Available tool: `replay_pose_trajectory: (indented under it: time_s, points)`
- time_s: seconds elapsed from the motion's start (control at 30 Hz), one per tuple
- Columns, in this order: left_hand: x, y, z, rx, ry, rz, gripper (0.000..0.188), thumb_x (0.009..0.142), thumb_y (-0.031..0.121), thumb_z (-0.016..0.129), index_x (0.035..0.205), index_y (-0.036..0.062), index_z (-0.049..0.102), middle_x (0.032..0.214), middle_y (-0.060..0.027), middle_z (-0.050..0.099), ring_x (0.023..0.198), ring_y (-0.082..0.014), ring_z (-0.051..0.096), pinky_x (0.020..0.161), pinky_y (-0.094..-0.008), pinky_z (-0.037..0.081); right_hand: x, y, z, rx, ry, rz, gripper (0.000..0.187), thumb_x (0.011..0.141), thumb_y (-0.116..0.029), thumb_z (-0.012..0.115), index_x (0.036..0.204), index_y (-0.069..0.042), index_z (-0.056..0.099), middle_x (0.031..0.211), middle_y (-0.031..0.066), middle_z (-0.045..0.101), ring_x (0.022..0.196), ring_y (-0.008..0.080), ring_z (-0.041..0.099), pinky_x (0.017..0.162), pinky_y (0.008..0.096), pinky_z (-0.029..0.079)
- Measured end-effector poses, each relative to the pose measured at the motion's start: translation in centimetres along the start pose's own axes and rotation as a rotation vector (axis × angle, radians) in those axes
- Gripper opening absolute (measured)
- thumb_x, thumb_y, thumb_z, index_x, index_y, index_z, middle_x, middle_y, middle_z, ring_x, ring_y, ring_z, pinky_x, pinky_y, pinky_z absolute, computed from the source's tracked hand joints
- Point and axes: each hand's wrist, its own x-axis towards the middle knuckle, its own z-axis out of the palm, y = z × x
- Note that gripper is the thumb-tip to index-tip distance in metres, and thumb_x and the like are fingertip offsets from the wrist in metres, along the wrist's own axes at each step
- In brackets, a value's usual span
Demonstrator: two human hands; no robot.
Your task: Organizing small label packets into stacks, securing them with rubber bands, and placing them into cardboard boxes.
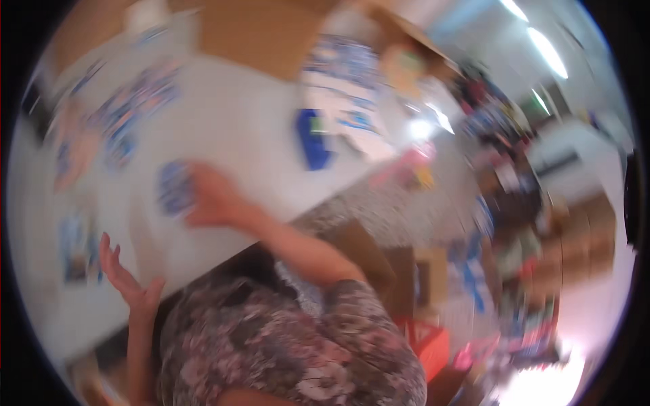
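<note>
over the white table (230,111), the right hand (215,196) grips a blurred blue item (175,188). near the table's edge, the left hand (135,283) splays empty.

On the white table (233,128) there is 1 blue object (313,145). Blurred blue-and-pink pieces (139,95) lie toward the left, and white-and-blue ones (345,88) toward the right.

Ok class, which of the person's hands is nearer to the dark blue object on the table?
Right. The right hand, holding a patterned item, is left of and below the dark blue object in the picture; the left hand, open, is farther left and lower.
</note>
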Motion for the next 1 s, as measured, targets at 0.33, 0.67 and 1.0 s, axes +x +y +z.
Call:
replay_pose_trajectory:
  time_s: [0.33,0.67,1.0]
  points:
    - [-4.9,-3.0,-10.5,0.526,0.414,-0.502,0.141,0.048,0.046,0.092,0.148,-0.0017,0.005,0.150,-0.0237,0.019,0.139,-0.0381,0.021,0.112,-0.0494,0.021,2.4,-4.6,-1.1,-0.270,-0.418,0.223,0.054,0.065,-0.027,0.078,0.111,-0.006,0.060,0.100,0.0097,0.070,0.093,0.0222,0.068,0.084,0.0340,0.052]
    - [-1.6,-6.3,-8.1,0.320,0.468,-0.631,0.136,0.048,0.028,0.090,0.148,-0.0021,0.003,0.136,-0.0232,0.033,0.126,-0.0398,0.037,0.107,-0.0449,0.034,14.6,-19.9,9.0,-0.236,-0.457,-0.167,0.071,0.060,-0.044,0.078,0.110,0.001,0.055,0.094,0.0180,0.068,0.088,0.0337,0.067,0.079,0.0361,0.051]
    - [-2.4,-3.4,-8.4,0.459,0.415,-0.541,0.119,0.054,0.023,0.087,0.145,-0.0005,0.015,0.137,-0.0231,0.032,0.127,-0.0403,0.035,0.103,-0.0468,0.035,15.3,-19.6,17.7,-0.375,-0.741,-0.159,0.072,0.059,-0.046,0.073,0.105,0.007,0.058,0.093,0.0223,0.068,0.089,0.0357,0.067,0.077,0.0396,0.052]
